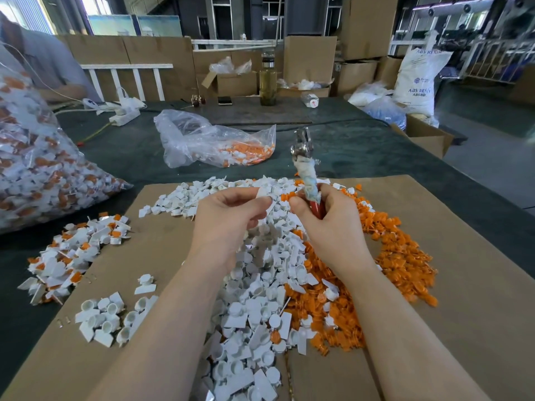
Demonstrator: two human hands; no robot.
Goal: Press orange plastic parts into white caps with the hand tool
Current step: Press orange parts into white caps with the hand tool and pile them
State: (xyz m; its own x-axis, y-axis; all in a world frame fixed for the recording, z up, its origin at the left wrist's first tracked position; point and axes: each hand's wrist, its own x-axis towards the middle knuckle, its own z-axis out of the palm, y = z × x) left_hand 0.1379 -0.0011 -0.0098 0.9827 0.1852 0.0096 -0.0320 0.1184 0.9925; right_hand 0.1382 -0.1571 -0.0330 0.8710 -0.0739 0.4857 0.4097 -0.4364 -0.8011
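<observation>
White caps [254, 287]: loose heap running down the middle of a brown cardboard sheet [477, 285], from the far edge to the near one, directly under both hands. One white cap [265, 195] is lifted clear of the heap, pinched between thumb and curled fingers of the left hand [228, 218].

Orange plastic parts [399, 256]: second heap, lying just right of the white one and touching it along a ragged seam. One orange part [288, 196] sits at the thumb tip of the right hand [327, 224], just beside the pinched cap; whether the two touch cannot be told.

Hand tool [307, 166]: held upright in the right hand, fingers wrapped round its red grip. Shaft above the fist is bound in pale cloth or tape; metal head at the top, pointing away from the person.

Assembled pieces [72, 256]: mixed white-and-orange pile at the left edge of the cardboard, spilling onto the dark green table cover [362, 151]. A small group of white caps alone [110, 316] lies nearer, apart from the main heap.

Large clear bag [34, 169]: far left, full of white-and-orange pieces. Smaller clear bag [208, 140]: open, beyond the cardboard, with some orange and white pieces inside.

Glass bottle [267, 79]: upright at the far table edge, before cardboard boxes. White sack [417, 79]: far right.
</observation>
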